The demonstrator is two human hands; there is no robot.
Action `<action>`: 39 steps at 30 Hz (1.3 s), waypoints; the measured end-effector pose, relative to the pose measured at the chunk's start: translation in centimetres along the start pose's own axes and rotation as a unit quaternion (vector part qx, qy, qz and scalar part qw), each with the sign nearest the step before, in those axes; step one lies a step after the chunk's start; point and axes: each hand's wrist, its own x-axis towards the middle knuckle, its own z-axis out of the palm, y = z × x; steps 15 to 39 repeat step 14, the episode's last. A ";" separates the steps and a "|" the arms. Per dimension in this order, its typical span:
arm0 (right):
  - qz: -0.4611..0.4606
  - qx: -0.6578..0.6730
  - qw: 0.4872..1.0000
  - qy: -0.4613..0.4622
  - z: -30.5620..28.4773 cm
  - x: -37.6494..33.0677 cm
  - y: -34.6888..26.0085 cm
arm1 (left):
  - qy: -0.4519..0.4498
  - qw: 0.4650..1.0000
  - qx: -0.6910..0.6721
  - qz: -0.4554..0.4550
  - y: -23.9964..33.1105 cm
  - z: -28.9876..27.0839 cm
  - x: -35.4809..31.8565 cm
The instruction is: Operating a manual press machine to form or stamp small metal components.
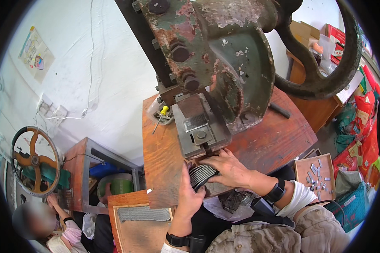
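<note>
My left hand (pixel 189 195) grips a thick stack of thin grey metal strips (pixel 201 175) at the front edge of a worn wooden bench (pixel 164 147). My right hand (pixel 228 166) lies over the top of the same stack, its fingers stretched toward the die (pixel 202 137) of an old green punch press (pixel 215 59). The stack's far end sits just below the press's steel block. A black watch is on each wrist.
A big curved flywheel (pixel 329 80) hangs at the right of the press. A yellow-handled screwdriver (pixel 161 116) stands in a cup behind. A wooden tray (pixel 314 170) of small metal pieces is at right, another tray (pixel 141 219) of strips below left. Another person (pixel 50 223) works at lower left by a wheel (pixel 33 162).
</note>
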 end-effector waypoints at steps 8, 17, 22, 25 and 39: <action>0.023 0.020 0.999 -0.024 -0.4 -0.1 0.0 | -0.025 0.980 0.174 0.089 0.4 -1.5 1.1; 0.006 -0.139 0.990 -0.018 0.1 -0.7 0.0 | -0.042 0.965 0.247 0.075 1.0 -1.4 1.2; 0.006 -0.139 0.990 -0.018 0.1 -0.7 0.0 | -0.042 0.965 0.247 0.075 1.0 -1.4 1.2; 0.006 -0.139 0.990 -0.018 0.1 -0.7 0.0 | -0.042 0.965 0.247 0.075 1.0 -1.4 1.2; 0.006 -0.139 0.990 -0.018 0.1 -0.7 0.0 | -0.042 0.965 0.247 0.075 1.0 -1.4 1.2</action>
